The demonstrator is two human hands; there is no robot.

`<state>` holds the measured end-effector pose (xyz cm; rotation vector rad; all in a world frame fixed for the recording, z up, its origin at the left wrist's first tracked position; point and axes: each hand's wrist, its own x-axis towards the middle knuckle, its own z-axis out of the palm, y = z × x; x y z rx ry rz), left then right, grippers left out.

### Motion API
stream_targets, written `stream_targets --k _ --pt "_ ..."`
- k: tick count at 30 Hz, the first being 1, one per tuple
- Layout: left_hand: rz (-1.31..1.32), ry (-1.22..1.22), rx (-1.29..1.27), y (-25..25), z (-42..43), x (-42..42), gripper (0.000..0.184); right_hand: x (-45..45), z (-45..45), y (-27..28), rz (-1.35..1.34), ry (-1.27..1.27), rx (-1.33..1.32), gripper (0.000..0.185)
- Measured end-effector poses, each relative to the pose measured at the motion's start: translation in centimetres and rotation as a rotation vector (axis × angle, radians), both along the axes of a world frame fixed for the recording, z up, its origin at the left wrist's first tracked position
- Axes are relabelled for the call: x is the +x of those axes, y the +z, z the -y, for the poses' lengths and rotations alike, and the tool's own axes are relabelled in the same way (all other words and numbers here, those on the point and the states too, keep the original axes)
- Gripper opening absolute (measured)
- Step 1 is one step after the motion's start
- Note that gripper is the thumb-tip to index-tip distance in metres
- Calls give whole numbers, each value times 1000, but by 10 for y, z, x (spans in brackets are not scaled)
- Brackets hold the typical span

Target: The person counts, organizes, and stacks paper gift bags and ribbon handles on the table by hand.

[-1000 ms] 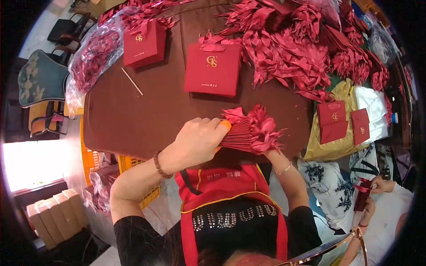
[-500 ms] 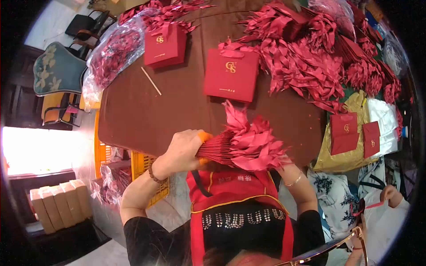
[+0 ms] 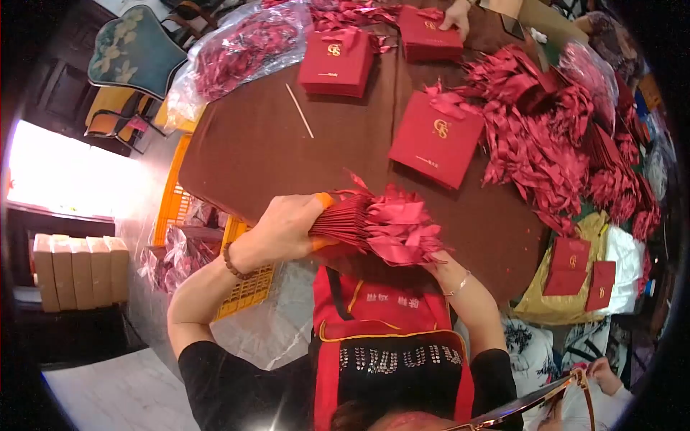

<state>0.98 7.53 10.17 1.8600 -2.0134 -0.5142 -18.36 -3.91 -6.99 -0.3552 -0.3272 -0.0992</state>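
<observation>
My left hand (image 3: 291,224), with orange covers on its fingertips, is closed around one end of a thick stack of folded red paper gift bags (image 3: 343,224). Pink-red ribbon handles (image 3: 404,226) fan out from the stack's other end, towards my right side. My right hand (image 3: 437,258) is mostly hidden behind these ribbons, so its fingers do not show. The bundle is held over the near edge of the brown-covered table (image 3: 273,169). Just beyond it, a red bag with a gold logo (image 3: 436,140) lies on the cloth.
Another person's hand (image 3: 456,19) touches a red bag (image 3: 430,37) at the far side. A second bag (image 3: 336,63) and a thin stick (image 3: 300,110) are to the left. Heaped ribboned bags (image 3: 535,136) cover the right. Orange crates (image 3: 248,291) stand below the left edge.
My view has shifted, so the table's things appear further right. The far bag and another person's hand on it have come into view. My left hand keeps its hold on the stack.
</observation>
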Motion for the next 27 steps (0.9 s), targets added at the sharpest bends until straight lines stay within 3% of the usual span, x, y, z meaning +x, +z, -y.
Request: stream_targets --k 3,6,7,8,10,12,14,15,16,17,18,19,21,22,23,27 --pt "39 55 23 -14 -9 8 39 26 7 -4 93 -4 0 42" --pt "71 67 37 -13 -10 6 40 31 10 -56 -413 105 232 40" --pt "45 67 32 -12 -10 6 40 9 16 -49 -502 -81 -132 43" --pt "21 69 28 -9 -9 8 40 9 23 -31 -502 -84 -151 43" --pt "30 78 64 -4 -6 19 43 19 27 7 -525 -136 -525 48" --pt "-216 176 50 -3 -4 34 49 38 24 44 -523 -185 -888 53" --pt "-273 254 120 -9 -3 50 52 52 23 62 -510 -243 -1246 59" --pt "-498 302 70 -23 -2 60 54 56 36 26 -227 -162 -700 63" --pt "-725 345 18 -28 -1 68 56 60 38 42 -219 -162 -708 63" --pt "-947 365 -28 -28 1 68 57 61 37 70 -394 -234 -664 68" --pt "-947 360 -35 -28 3 70 57 67 36 87 -569 -309 -614 74" --pt "-1098 428 -32 -30 5 73 54 79 17 76 -697 -628 -403 84" --pt "-1322 473 -62 -43 14 80 48 88 8 74 -710 -557 -409 82" --pt "-1327 456 -62 -48 19 81 48 92 7 74 -721 -473 -412 81" --pt "-1353 481 -53 -52 24 80 48 99 6 73 -687 -545 -437 65" --pt "-1431 523 -46 -70 41 85 47 109 22 82 -712 -571 -390 53"
